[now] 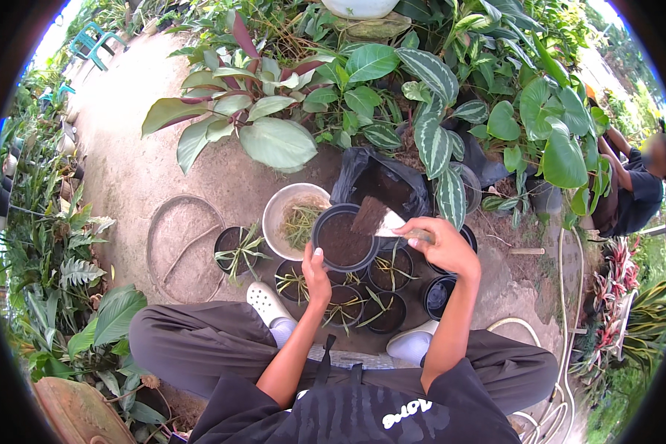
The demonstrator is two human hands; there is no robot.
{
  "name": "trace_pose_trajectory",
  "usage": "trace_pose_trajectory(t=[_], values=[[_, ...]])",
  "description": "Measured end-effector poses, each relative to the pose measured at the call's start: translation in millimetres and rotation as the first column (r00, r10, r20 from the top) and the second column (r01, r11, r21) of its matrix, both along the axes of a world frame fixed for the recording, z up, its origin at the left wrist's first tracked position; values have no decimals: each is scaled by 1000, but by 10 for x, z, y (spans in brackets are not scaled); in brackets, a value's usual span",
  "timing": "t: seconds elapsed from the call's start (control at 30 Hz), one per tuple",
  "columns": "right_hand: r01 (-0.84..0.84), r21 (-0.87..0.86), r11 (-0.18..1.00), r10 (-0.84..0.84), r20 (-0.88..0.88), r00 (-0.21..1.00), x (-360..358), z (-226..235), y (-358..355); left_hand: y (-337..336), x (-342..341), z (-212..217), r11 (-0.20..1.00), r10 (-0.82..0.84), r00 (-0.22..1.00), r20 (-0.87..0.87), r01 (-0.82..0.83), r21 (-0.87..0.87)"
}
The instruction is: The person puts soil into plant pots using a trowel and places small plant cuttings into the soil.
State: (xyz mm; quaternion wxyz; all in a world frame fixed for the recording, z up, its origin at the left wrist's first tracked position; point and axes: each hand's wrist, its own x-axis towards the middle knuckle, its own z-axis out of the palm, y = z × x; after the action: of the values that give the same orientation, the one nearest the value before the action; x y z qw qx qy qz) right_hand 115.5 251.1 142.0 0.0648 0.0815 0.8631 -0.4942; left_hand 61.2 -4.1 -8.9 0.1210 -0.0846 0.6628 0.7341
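Soil (334, 238) lies in a black pot (350, 268), its near-left side grasped by the left hand (316, 279) above small potted plants (391, 270). The right hand (445, 248), closed round a trowel (389, 221), holds its soil-covered blade over the pot. Beside stands a white bowl (271, 222).

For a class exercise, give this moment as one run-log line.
left hand: holding black pot; right hand: gripping trowel bearing soil, over pot; nearby: white bowl, black plastic bag
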Motion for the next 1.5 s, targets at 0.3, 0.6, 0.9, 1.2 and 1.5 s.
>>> trace_pose_trajectory(t=[0.3, 0.6, 0.9, 1.2, 1.5], values=[[-9, 322, 947, -33, 125, 992, -69, 16, -611, -27, -38, -107, 974, -217, 975, 48, 213, 76], [17, 502, 865, -80, 103, 991, 67, 132, -725, 31, 8, -142, 994, -98, 995, -11, 98, 44], [-36, 483, 875, -7, 87, 996, 22, 365, -818, -10, -37, -284, 973, -205, 962, -180, 220, 67], [29, 474, 880, -92, 110, 990, -22, 280, -848, -11, -41, -153, 976, -145, 980, -133, 164, 143], [-90, 447, 890, 42, 117, 992, 10, 388, -847, -43, -32, -156, 980, -157, 980, -122, 170, 106]])
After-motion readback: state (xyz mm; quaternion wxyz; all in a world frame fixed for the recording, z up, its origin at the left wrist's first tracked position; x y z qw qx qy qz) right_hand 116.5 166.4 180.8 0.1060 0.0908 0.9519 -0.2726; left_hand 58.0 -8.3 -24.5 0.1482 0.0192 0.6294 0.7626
